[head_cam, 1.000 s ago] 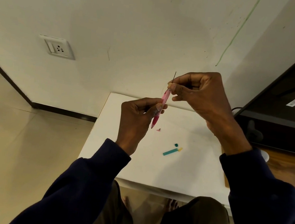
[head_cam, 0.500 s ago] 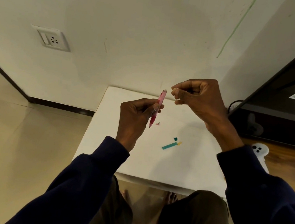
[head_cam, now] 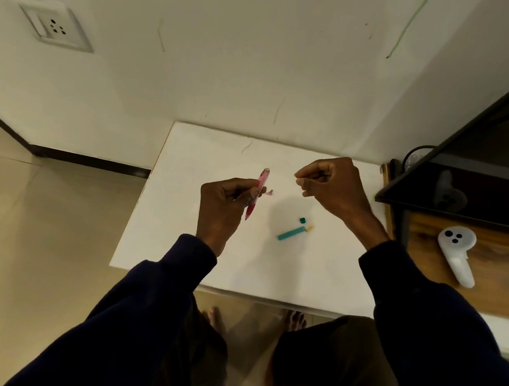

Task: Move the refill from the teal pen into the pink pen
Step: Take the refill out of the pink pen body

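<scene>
left hand point(head_cam: 225, 197): closed round the pink pen point(head_cam: 257, 193), gripping low on the barrel, tip down, open top end up toward 12 o'clock.
right hand point(head_cam: 332, 184): just off the pen's top at its 3 o'clock, thumb and forefinger pinched shut. I can't tell if anything sits in the pinch; too small.
refill: not visible to me. I judge it's already down inside the pink barrel, but the tube is too blurred to confirm.
teal pen point(head_cam: 290, 232): lying on the white table point(head_cam: 176, 247) at 4 o'clock from the pink pen, well apart from both hands, yellowish end piece toward 2 o'clock.
teal cap bit point(head_cam: 302, 220): loose, just beside the teal pen's far end.
pink bit point(head_cam: 269, 192): small piece on the table just beside the pink pen at its 3 o'clock, probably its end plug.
step in hand: closing up the pink pen, as I read it.
how I'd do it: keep the barrel upright so the refill doesn't slide out; hold the left grip steady, don't squeeze the tube; bring the right pinch down to the pink bit, lift it, line it up with the open top and press straight in.
risk: tilting the pen while reaching; flicking the tiny plug off the table edge.
clutter: white controller point(head_cam: 457, 253) on the wooden desk at 3 o'clock, out of the way.
</scene>
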Tool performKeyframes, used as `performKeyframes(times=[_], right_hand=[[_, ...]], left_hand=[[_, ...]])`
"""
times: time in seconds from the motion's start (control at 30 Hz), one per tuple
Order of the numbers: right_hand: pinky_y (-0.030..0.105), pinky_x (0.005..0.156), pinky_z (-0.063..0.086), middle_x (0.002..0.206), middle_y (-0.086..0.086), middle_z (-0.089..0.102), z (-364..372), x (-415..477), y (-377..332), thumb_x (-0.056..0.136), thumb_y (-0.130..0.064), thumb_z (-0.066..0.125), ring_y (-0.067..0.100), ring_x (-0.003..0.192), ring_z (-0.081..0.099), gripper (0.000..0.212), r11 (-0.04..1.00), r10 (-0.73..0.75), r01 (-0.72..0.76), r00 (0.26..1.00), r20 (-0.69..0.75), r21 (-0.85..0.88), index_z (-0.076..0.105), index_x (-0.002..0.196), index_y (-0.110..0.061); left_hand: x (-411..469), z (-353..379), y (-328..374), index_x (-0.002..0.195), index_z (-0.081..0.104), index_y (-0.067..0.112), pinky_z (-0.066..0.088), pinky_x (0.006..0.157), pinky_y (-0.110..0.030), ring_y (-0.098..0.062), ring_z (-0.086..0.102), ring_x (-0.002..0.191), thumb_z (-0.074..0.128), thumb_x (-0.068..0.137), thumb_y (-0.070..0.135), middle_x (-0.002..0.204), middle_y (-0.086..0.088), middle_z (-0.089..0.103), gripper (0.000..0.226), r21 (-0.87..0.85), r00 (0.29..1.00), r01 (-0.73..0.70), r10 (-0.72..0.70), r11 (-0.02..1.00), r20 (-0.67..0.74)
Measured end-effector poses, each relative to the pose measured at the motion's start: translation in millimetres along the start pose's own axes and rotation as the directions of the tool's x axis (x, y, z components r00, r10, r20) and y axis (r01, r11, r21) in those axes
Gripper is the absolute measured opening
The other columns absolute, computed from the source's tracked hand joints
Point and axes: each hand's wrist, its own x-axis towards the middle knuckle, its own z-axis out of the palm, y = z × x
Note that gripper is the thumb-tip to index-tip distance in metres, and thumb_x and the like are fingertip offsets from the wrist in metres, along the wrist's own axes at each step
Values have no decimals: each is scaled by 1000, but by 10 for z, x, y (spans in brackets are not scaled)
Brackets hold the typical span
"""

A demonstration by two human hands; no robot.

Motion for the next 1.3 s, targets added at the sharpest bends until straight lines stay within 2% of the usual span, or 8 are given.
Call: performKeyframes(times=[0.13, 0.23, 0.37, 0.5, 0.63, 0.73, 0.93, 1.3], right_hand=[[8, 55, 51, 74, -3, 74, 196, 147, 231, 85, -3, 80, -3, 58, 70, 6, 996, 20, -17, 999, 35, -89, 80, 88, -9], [5, 53, 47, 70, -6, 71, 383, 292, 355, 85, -4, 79, -8, 56, 67, 6, 989, 2, 6, 999, 52, -146, 80, 86, -10], [26, 75, 60, 88, 4, 74, 639, 488, 542, 87, -1, 74, 8, 78, 72, 13, 950, -43, 70, 994, 96, -303, 79, 96, -9], [39, 88, 61, 111, 11, 71, 806, 564, 703, 88, 9, 66, 22, 96, 72, 28, 899, -89, 153, 981, 171, -411, 76, 108, -7], [37, 91, 58, 113, 12, 70, 912, 568, 832, 92, 5, 66, 25, 104, 69, 24, 868, -118, 204, 970, 212, -452, 76, 111, -6], [38, 91, 56, 109, 12, 70, 940, 552, 892, 95, 2, 63, 26, 105, 68, 20, 856, -136, 215, 971, 196, -471, 77, 107, -4], [42, 83, 52, 100, 13, 69, 944, 531, 926, 97, -9, 65, 28, 98, 63, 12, 843, -170, 229, 972, 164, -487, 76, 97, -3], [44, 89, 54, 106, 13, 71, 916, 497, 931, 96, 1, 60, 29, 104, 64, 21, 838, -184, 243, 969, 167, -488, 76, 107, -5]], left_hand=[[84, -11, -167, 102, 80, 2, 63, 96, -43, -22, 81, 95, 68, 92, -9, 96, -18, 81, 19, 5, 999, 34, -34, 999, -22], [120, -22, -273, 103, 80, -1, 64, 94, -38, -19, 81, 93, 67, 92, -11, 94, -12, 81, 20, 14, 998, 52, -51, 999, -35], [158, -42, -361, 105, 80, -1, 63, 94, -37, -20, 81, 94, 68, 92, -11, 97, -15, 81, 20, 9, 997, 60, -59, 998, -45], [198, -64, -415, 102, 80, 2, 63, 95, -38, -22, 81, 95, 67, 92, -11, 97, -16, 81, 21, 4, 998, 58, -58, 998, -38], [231, -79, -453, 99, 81, 10, 63, 96, -40, -21, 81, 96, 66, 92, -11, 97, -12, 82, 26, 14, 999, 50, -50, 999, -19], [235, -85, -483, 100, 81, 5, 63, 97, -43, -22, 80, 97, 66, 93, -12, 98, -14, 82, 24, 20, 999, 47, -46, 999, -15], [222, -79, -497, 102, 81, 4, 62, 99, -46, -24, 80, 99, 67, 93, -11, 101, -15, 81, 22, 18, 998, 65, -65, 998, -28], [225, -55, -535, 104, 81, 4, 63, 97, -40, -21, 80, 99, 66, 93, -10, 101, -13, 82, 23, 22, 998, 64, -63, 998, -25]])
